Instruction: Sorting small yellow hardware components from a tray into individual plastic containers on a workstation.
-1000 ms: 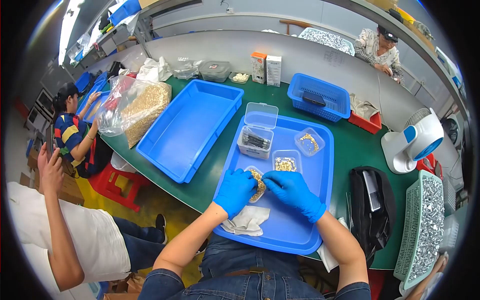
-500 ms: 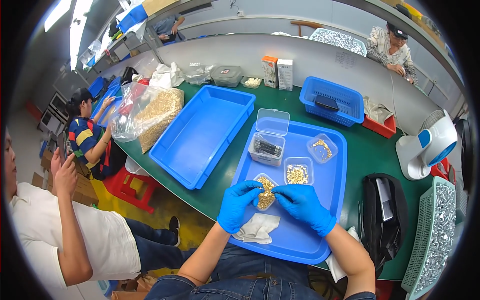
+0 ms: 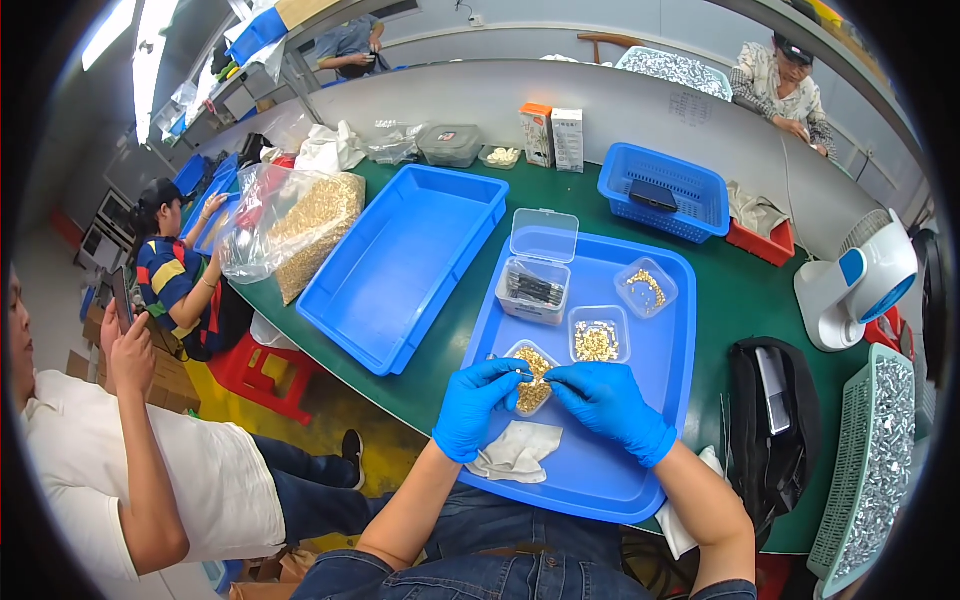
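My left hand (image 3: 470, 408) and my right hand (image 3: 612, 408), both in blue gloves, meet fingertip to fingertip. Each is pinched closed; a thin, pale metallic piece (image 3: 526, 373) shows between them, too small to name. Just beneath lie small gold-coloured parts (image 3: 535, 398) in a clear tub, partly hidden by my fingers. A second clear tub (image 3: 574, 342) with similar parts stands beyond, and a third (image 3: 655, 310) holds fewer. Behind them a clear box (image 3: 530, 312) with its lid raised contains dark slim pieces. All rest on a blue tray (image 3: 655, 375), with a white cloth (image 3: 517, 452) near my left wrist.
An empty blue bin (image 3: 400, 265) and a bag of gold-coloured parts (image 3: 315, 225) are on the left. A blue basket (image 3: 625, 205), white fan (image 3: 835, 295), black bag (image 3: 750, 430) and green basket of metal parts (image 3: 838, 500) line the right. A person (image 3: 150, 470) stands left, holding a phone.
My hands stay together over the tub, with fingertips slightly shifted; the thin piece between them shows more clearly. The seated person at the far back has moved.
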Demonstrator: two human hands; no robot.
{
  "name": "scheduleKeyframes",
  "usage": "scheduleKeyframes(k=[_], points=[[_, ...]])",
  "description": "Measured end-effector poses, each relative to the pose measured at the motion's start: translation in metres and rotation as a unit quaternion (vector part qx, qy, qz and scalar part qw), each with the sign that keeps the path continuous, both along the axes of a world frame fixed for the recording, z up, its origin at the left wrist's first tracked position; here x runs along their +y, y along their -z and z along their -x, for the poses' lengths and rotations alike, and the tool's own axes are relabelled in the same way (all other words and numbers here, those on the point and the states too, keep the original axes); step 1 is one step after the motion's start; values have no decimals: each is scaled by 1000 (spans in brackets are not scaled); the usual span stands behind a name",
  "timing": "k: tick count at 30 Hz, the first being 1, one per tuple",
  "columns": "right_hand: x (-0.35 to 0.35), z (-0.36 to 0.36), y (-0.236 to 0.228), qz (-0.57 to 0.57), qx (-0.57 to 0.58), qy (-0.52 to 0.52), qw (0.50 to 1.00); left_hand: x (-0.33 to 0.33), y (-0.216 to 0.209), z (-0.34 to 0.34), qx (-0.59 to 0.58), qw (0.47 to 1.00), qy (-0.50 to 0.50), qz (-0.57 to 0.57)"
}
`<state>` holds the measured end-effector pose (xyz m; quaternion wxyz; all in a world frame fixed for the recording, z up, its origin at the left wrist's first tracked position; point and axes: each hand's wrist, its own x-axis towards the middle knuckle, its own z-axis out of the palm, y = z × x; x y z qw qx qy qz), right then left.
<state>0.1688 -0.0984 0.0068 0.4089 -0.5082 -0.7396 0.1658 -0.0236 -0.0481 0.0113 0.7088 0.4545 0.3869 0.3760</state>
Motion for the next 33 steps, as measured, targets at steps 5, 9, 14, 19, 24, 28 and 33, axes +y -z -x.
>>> scheduleKeyframes(k=[5,9,14,19,24,28,33], points=[[0,-1,2,-10,-13,5,1000,-2,-1,-1,26,999,9,-37],[0,-2,-2,-3,-69,14,998,-5,13,-1,96,982,2,-163],[1,-4,-2,8,-130,27,991,-2,17,-1,207,900,-1,-384],[0,-5,-1,50,-70,-21,996,-1,15,-1,209,909,6,-361],[1,-11,6,114,-19,-52,992,-1,18,2,179,917,28,-354],[3,-13,-1,182,11,-84,980,-1,15,3,155,937,37,-311],[3,-12,2,111,-22,-60,992,-2,14,5,117,970,45,-207]])
